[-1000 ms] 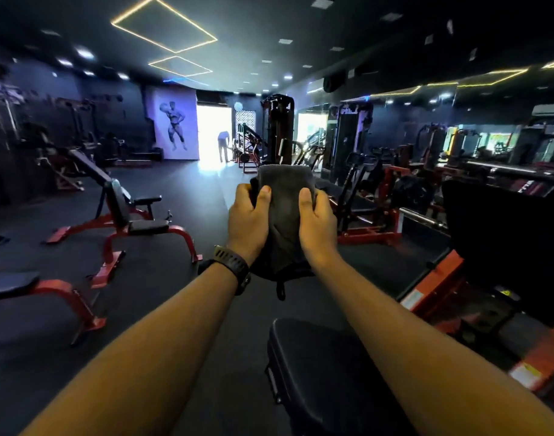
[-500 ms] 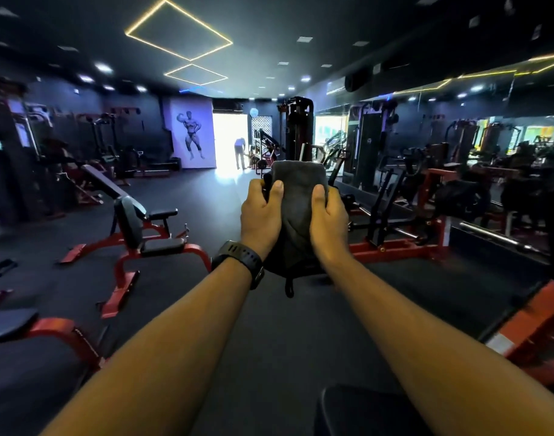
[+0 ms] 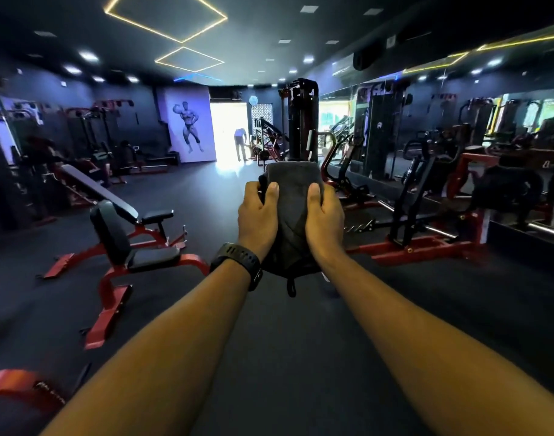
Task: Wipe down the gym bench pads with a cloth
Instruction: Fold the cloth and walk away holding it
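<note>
Grey cloth (image 3: 293, 199) between left hand (image 3: 258, 221) and right hand (image 3: 325, 225), each grip tight around it.

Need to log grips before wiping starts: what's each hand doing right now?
Left hand: grips the cloth, thumb on its front.
Right hand: grips the same cloth.

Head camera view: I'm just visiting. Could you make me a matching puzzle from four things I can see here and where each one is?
Things:
1. cloth
2. wristwatch
3. bench
4. poster

Places:
A. hanging beside the bright doorway
B. gripped by the left hand and right hand
C. standing at the left, red frame, black pads
D. strapped round the left wrist

Pairs: 1-B, 2-D, 3-C, 4-A
</note>
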Available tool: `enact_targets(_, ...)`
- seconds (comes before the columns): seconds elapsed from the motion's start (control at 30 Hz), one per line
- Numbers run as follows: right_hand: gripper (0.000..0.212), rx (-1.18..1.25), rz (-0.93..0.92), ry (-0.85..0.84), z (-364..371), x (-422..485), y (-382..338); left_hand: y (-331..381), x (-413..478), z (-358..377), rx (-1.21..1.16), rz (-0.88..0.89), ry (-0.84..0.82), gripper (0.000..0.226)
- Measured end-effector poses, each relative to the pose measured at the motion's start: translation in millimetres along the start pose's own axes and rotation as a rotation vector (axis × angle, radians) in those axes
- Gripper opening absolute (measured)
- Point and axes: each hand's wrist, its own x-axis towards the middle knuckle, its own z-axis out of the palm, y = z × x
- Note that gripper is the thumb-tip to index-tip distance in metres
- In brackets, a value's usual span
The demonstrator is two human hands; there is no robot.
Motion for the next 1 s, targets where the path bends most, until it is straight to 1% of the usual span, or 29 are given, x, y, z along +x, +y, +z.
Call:
enact_targets(0.13,0.03,-0.022,-0.001,0.036,49,109,51,-47,109,48,-0.003,0.004,-0.04,0.027)
enact_targets(0.23,0.032,-0.05,-0.021,0.052,81,169,88,-79,172,76,-0.012,0.011,-0.038,0.023)
enact_targets(0.33,0.035,-0.071,-0.003,0.07,110,220,128,-118,228,105,-0.029,0.006,-0.075,0.022)
enact_targets(0.47,0.033,-0.072,-0.011,0.117,152,299,189,-183,315,152,-0.07,0.011,-0.113,0.019)
enact_targets(0.63,0.036,-0.108,0.011,0.15,212,395,260,-260,423,203,-0.098,0.042,-0.149,0.023)
enact_targets(0.77,0.037,-0.157,0.035,0.184,265,490,304,-316,534,244,-0.119,0.045,-0.204,0.023)
enact_targets(0.9,0.034,-0.187,0.052,0.216,291,562,347,-359,614,290,-0.15,0.051,-0.269,0.028)
enact_targets(1.0,0.034,-0.235,0.069,0.254,302,614,386,-389,659,332,-0.196,0.077,-0.294,0.026)
